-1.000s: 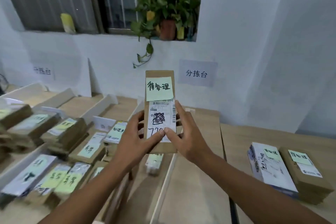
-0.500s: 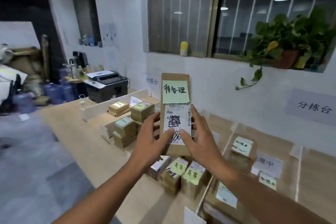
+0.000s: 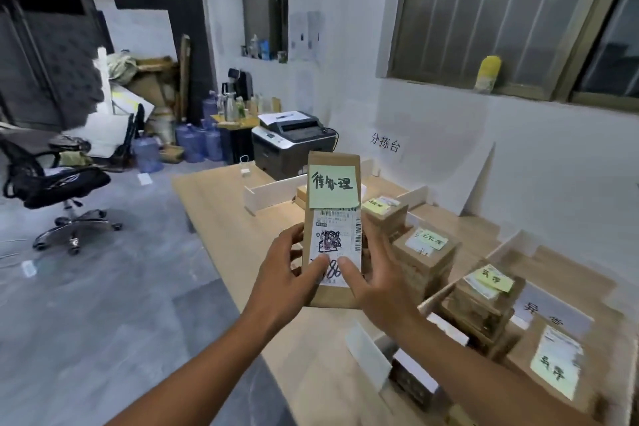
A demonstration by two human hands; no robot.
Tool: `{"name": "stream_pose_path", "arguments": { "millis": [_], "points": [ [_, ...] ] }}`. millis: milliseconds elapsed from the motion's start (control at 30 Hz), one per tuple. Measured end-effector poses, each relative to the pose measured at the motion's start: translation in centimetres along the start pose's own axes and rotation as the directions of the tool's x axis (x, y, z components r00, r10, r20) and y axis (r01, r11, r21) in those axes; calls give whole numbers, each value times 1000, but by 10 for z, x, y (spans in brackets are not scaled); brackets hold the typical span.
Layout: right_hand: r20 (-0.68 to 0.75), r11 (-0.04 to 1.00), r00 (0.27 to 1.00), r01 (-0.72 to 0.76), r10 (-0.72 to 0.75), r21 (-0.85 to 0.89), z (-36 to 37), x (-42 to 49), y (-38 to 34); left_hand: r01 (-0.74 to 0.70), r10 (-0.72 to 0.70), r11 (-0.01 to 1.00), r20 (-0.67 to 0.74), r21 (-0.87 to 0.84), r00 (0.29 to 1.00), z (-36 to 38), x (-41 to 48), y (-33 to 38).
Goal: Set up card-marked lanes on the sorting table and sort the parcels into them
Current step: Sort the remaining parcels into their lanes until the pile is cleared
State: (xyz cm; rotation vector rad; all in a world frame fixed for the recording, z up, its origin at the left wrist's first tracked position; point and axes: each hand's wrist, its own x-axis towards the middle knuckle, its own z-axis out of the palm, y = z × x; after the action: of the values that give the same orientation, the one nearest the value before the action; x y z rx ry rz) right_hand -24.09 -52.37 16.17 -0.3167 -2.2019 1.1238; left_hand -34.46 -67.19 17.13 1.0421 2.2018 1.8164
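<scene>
I hold a brown cardboard parcel [image 3: 332,166] upright in front of me, above the wooden sorting table [image 3: 221,204]. It carries a green sticky note with handwriting and a white shipping label below it. My left hand [image 3: 287,273] grips its lower left edge with the thumb on the label. My right hand [image 3: 377,273] grips the lower right edge, thumb also on the label. To the right, white dividers [image 3: 273,192] split the table into lanes holding stacks of brown parcels [image 3: 427,252] with yellow-green notes.
A printer [image 3: 294,142] stands at the table's far end. A black office chair [image 3: 52,183] sits on the grey floor at left, with water jugs [image 3: 193,143] and piled boards behind. A white lane card [image 3: 549,316] lies at right.
My view has swung left along the table, from the right-hand lanes to the far-left end and the room. The parcel stays upright in both hands.
</scene>
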Motion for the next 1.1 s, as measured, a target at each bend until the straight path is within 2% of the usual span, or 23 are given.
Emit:
{"name": "stream_pose_path", "arguments": {
  "millis": [267,433,600,733,900,1000,1100],
  "points": [
    [17,990,990,-139,139,18,121,167,89,114,-122,987,66,117,990,-47,183,-119],
    [-15,952,956,-290,293,100,167,250,127,159,-186,975,182,156,965,-57,293,-176],
    [-93,915,910,-401,403,43,197,317,183,202,-236,970,328,136,915,-37,389,-241],
    [-196,842,824,-539,532,18,225,372,240,218,-247,969,507,117,826,-9,476,-308],
    [-316,726,680,-687,661,39,259,428,294,124,-179,984,693,129,698,30,559,-381],
    [-340,628,591,-778,731,-3,267,447,316,153,-200,979,768,134,608,49,585,-412],
    [-350,563,530,-826,773,-8,268,471,336,168,-204,977,806,132,556,70,603,-433]
  ]
}}
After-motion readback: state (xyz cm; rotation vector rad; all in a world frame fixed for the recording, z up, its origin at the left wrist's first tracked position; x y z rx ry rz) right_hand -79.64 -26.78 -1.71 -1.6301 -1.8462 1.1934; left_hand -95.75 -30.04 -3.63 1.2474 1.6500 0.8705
